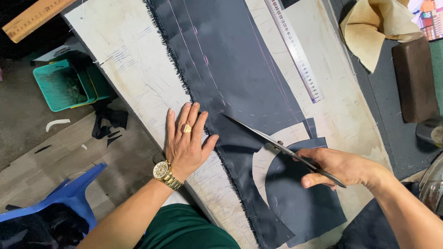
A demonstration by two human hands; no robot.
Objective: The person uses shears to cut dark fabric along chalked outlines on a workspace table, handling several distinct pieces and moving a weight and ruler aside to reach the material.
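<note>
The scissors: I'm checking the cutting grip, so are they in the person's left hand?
No: the scissors are held in the right hand, while the left hand lies flat at the frayed edge of the dark fabric.

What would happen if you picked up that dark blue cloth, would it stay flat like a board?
Probably not. The dark blue cloth lies thin and flat, with a frayed edge, so it would likely droop and fold. It looks light, since the left hand pins it while the scissors cut.
</note>
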